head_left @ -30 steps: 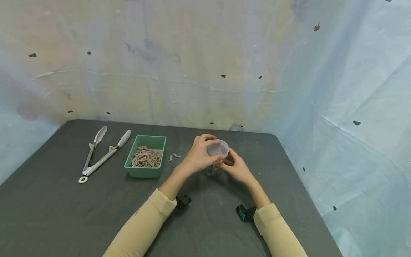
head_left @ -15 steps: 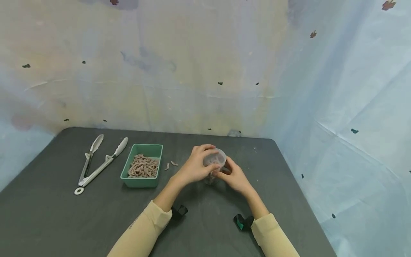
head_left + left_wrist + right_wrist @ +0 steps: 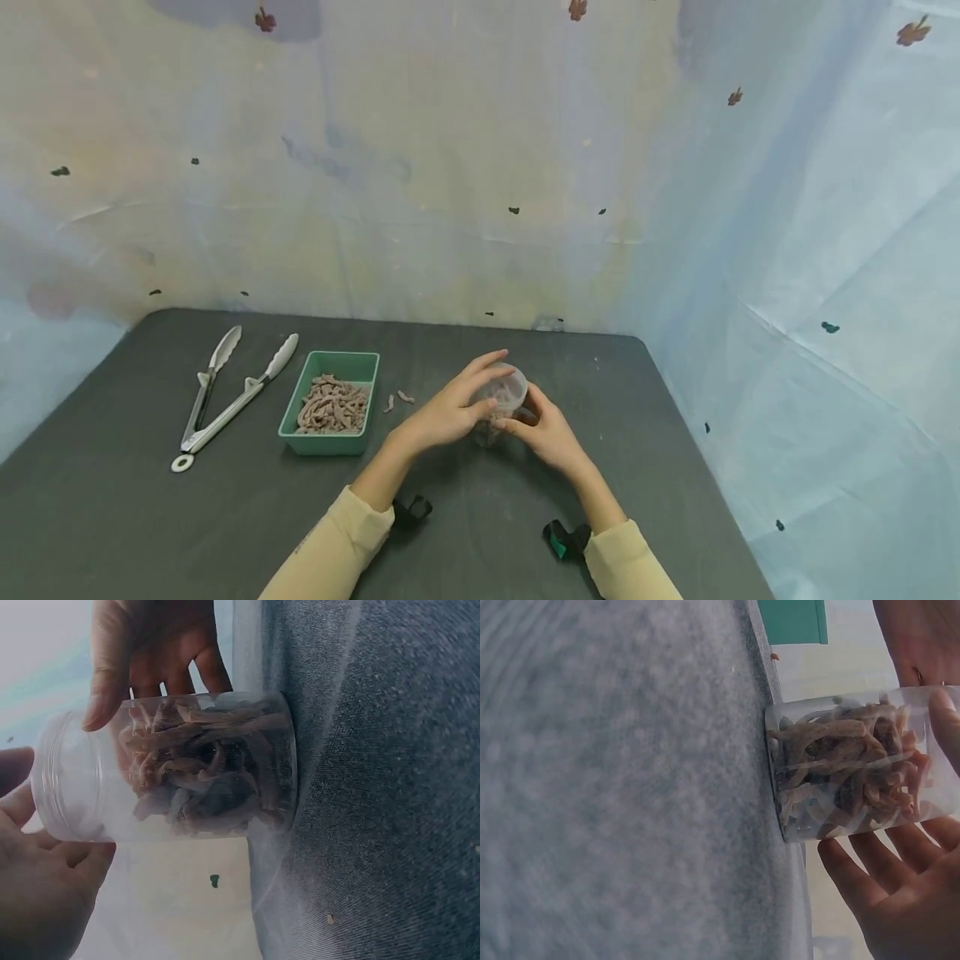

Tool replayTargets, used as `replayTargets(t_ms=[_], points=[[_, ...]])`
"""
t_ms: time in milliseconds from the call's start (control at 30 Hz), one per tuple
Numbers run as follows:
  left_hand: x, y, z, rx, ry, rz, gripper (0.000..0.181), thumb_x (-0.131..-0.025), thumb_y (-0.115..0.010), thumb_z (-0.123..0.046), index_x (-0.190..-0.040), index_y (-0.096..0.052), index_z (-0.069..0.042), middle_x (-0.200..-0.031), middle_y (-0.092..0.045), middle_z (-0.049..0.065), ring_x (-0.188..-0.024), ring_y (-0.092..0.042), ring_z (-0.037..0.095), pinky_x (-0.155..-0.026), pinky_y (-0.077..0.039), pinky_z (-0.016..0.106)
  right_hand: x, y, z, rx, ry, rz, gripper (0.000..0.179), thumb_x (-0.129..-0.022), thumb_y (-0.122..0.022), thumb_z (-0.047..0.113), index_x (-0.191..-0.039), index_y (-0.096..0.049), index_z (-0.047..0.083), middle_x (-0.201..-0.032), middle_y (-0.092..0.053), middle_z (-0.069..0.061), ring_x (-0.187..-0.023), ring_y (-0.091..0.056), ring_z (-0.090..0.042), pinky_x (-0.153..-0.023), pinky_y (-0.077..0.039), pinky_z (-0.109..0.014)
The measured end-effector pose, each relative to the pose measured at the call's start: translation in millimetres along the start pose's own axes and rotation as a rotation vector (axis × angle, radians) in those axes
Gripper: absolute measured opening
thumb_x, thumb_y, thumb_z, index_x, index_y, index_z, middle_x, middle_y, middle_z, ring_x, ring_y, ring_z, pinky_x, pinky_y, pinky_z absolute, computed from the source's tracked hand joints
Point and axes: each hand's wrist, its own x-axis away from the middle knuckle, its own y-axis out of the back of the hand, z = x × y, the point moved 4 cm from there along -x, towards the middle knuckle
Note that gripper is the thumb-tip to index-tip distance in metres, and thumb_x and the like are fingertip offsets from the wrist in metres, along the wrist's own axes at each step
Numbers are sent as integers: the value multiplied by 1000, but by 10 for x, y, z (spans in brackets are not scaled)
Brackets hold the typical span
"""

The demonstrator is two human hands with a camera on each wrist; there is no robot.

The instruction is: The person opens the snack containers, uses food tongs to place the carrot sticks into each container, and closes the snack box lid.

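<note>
A clear plastic jar with brownish, strip-like pieces inside stands upright on the table. Its round translucent lid is on top. My left hand reaches over from the left, thumb at the lid's near side and fingers across its far edge. In the left wrist view, the fingers of that hand lie on opposite sides of the lid. My right hand grips the jar from the right, with its thumb on the near side and its fingers around the wall.
Left of the jar, a green tray holds a pile of similar brownish strips. Two loose strips lie beside it. Metal tongs with pale tips lie spread farther left. A patterned sheet hangs behind the table.
The head view has tilted upward, so the scene sits lower. My left fingers have spread straighter, and the thumb has slid left along the lid. The right hand keeps its grip on the jar.
</note>
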Motion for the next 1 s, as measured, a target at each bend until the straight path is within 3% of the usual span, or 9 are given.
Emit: replayTargets(t_ms=[100, 267, 467, 600, 733, 1000], points=[[28, -43, 14, -34, 18, -40, 54, -106, -60, -14, -157, -43, -6, -172, -16, 12, -156, -23, 36, -112, -38, 64, 20, -23, -15, 4, -7, -1, 73, -98, -75, 14, -161, -36, 12, -153, -51, -17, -136, -55, -36, -101, -55, -43], [41, -105, 36, -138, 90, -129, 70, -99, -73, -37, -156, -44, -10, -167, -20, 11, -144, -41, 35, -105, -48, 56, 39, -30, -20, 14, -15, -8, 70, -100, -71, 8, -161, -36, 9, -158, -45, -20, -143, -47, -39, -104, -53, -44], [18, -63, 53, -210, 127, -209, 67, -93, -82, -38, -147, -52, -13, -149, -33, 12, -126, -52, 35, -97, -52, 51, 7, -18, -4, -20, 0, 3, 70, -100, -71, 7, -160, -36, 8, -155, -47, -22, -141, -50, -41, -101, -55, -38], [0, -30, 60, -216, 134, -201, 65, -93, -81, -38, -146, -55, -13, -147, -36, 13, -123, -53, 34, -94, -53, 52, 9, -16, 10, -39, -5, 4, 72, -99, -72, 8, -161, -35, 9, -152, -49, -24, -134, -56, -43, -95, -58, -34], [-17, -2, 54, -212, 102, -170, 63, -94, -80, -36, -147, -56, -12, -148, -40, 12, -130, -49, 32, -99, -51, 52, 13, 0, 13, -29, 1, -12, 72, -99, -73, 9, -161, -35, 9, -151, -51, -22, -133, -56, -41, -95, -57, -34], [26, 64, 90, -163, 68, -59, 60, -100, -73, -29, -154, -50, -12, -160, -40, 5, -146, -38, 29, -112, -42, 56, 13, -8, -19, -29, -2, -5, 74, -98, -74, 11, -161, -35, 8, -151, -51, -22, -133, -56, -41, -95, -57, -33]])
